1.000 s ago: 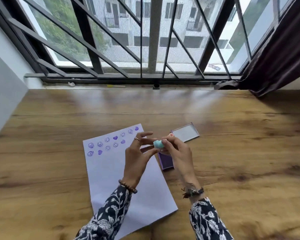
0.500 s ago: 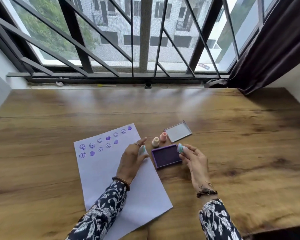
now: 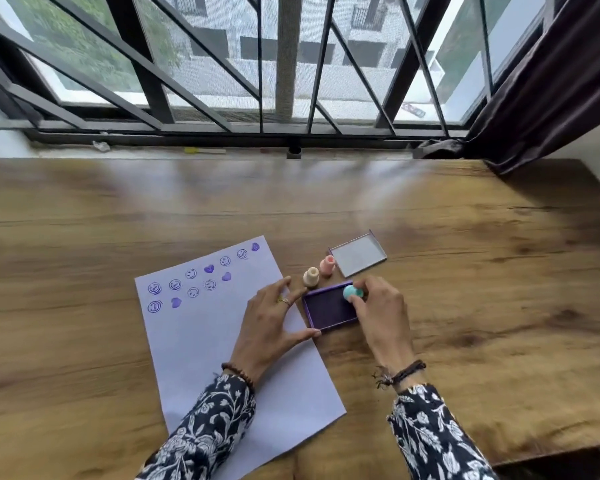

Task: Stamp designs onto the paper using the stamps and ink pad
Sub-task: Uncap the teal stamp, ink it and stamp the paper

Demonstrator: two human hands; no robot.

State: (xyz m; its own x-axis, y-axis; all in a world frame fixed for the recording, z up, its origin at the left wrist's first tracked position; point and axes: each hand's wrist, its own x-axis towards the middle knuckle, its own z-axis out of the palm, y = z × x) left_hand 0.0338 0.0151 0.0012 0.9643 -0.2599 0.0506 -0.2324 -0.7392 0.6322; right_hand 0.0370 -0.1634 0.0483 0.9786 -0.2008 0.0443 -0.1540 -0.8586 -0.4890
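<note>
Stamps: three small round plastic stamps – one teal stamp (image 3: 353, 292), one cream stamp (image 3: 310, 276), one pink stamp (image 3: 327, 265).
Ink pads: one purple rectangular ink pad (image 3: 328, 308).
Lids: one clear rectangular lid (image 3: 358, 254).
Paper: one white paper sheet (image 3: 201, 337).
Prints on sheet: nine purple smiley prints (image 3: 155, 288), four purple heart prints (image 3: 209, 269).
Hands: two – left hand (image 3: 269, 327), right hand (image 3: 381, 317).

Desk (image 3: 465, 271) is wood grain, smooth with a soft sheen. Paper (image 3: 222, 341) under the left hand (image 3: 271, 323) is matt white. Ink pad (image 3: 329, 308) between the hands: dark matt felt in a glossy purple plastic frame. Lid (image 3: 357, 254) beyond the right hand (image 3: 378, 313): clear shiny plastic.
</note>
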